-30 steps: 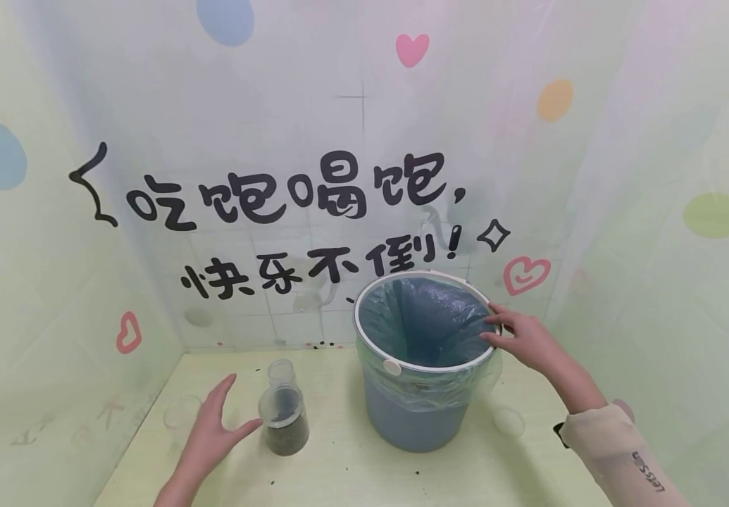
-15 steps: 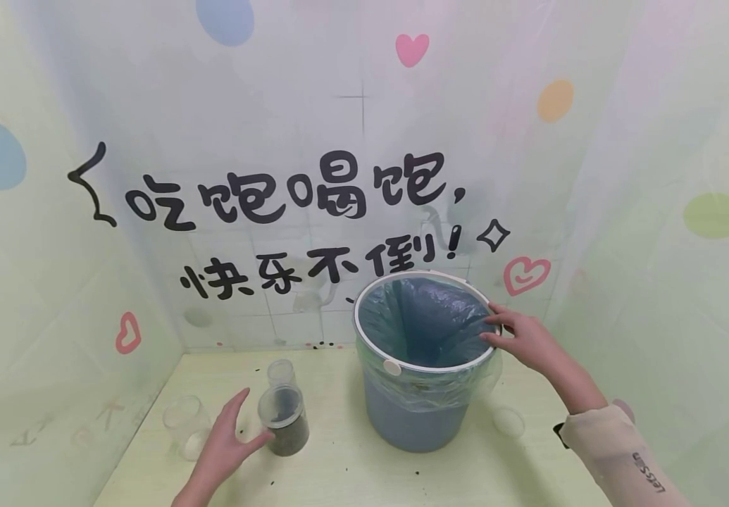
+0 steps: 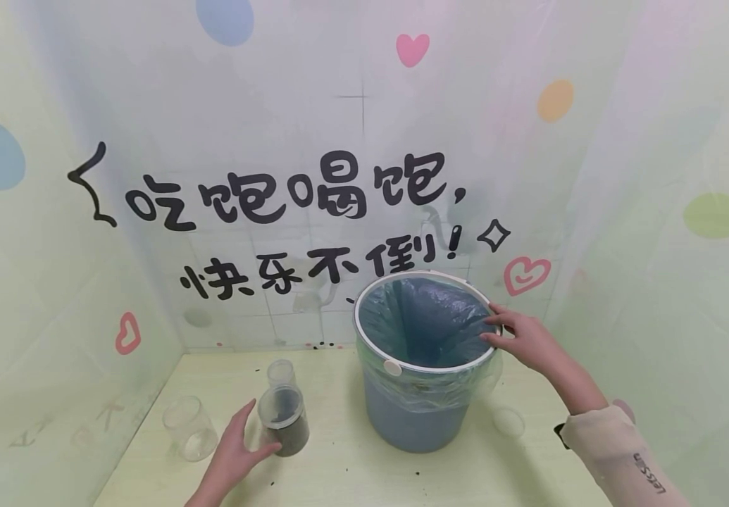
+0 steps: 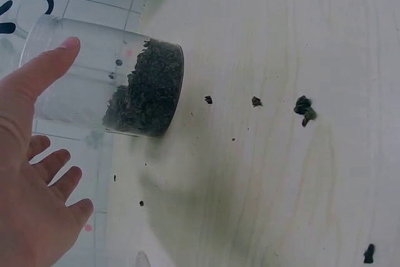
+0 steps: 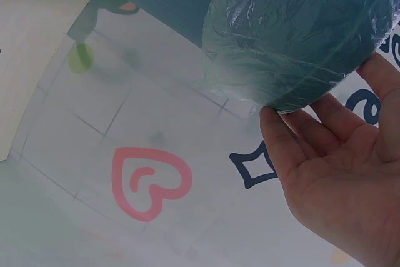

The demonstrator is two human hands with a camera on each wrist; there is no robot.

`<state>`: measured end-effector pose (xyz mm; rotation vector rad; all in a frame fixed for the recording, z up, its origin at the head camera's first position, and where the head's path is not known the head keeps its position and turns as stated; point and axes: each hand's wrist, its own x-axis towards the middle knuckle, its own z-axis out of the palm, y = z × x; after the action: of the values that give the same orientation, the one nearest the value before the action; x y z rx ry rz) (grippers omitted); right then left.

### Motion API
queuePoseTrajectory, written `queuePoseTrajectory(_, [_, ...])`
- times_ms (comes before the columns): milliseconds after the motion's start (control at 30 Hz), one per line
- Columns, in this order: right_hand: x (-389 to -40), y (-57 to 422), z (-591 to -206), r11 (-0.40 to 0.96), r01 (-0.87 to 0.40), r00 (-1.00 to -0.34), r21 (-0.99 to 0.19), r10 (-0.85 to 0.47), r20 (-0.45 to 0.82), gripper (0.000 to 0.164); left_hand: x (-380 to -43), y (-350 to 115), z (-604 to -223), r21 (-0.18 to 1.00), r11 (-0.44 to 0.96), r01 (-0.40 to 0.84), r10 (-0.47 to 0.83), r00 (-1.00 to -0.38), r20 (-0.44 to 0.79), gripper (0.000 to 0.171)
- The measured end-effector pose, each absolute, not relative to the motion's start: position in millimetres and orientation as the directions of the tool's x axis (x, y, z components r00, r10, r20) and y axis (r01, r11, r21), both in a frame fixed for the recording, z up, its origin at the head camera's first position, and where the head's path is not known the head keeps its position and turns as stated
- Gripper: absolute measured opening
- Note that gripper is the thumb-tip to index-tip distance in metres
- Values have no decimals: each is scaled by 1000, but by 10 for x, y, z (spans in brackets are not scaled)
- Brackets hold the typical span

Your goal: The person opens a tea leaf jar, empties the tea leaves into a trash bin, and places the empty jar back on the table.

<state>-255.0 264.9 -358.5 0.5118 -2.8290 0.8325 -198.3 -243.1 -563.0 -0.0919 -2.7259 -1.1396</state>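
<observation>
A clear plastic jar (image 3: 284, 422) stands upright on the table, its lower part filled with dark dried leaves like loose tea (image 4: 147, 89). Close at its left side is my left hand (image 3: 231, 458), thumb and fingers spread around the near and left sides. In the left wrist view the thumb overlaps the jar wall and the other fingers are apart from it. To the right stands a blue trash bin (image 3: 418, 422) with a white rim and a thin green bag lining it. My right hand (image 3: 519, 341) rests its fingertips over the bin's right rim.
An unfilled clear jar (image 3: 189, 426) is at the left, and a smaller clear container (image 3: 280, 373) stands behind the leaf-filled jar. A clear round lid (image 3: 508, 422) lies right of the bin. Dark leaf crumbs (image 4: 304, 107) dot the pale table (image 3: 332, 486). Printed walls enclose it.
My left hand has moved right from beside the unfilled jar, which is now uncovered, to the leaf-filled jar's side. My right hand and the bin have stayed put.
</observation>
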Motion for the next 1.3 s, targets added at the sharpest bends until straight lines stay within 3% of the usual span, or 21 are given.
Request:
queuePoseTrajectory(700, [-2551, 2659, -3585, 790, -357, -933, -499, -279, 226, 43, -2019, -2381, -5846, 721, 686, 100, -7, -990, 144, 104])
queuePoseTrajectory(1033, [-2560, 2654, -3596, 798, -350, -935, -490, -270, 228, 43, -2045, -2336, -5919, 749, 662, 34, 1, -999, 44, 109])
queuePoseTrajectory(1300, [-2574, 2659, -3605, 796, -350, -935, -493, -269, 231, 43, -2080, -2306, -5994, 763, 645, 37, -11, -998, 57, 110])
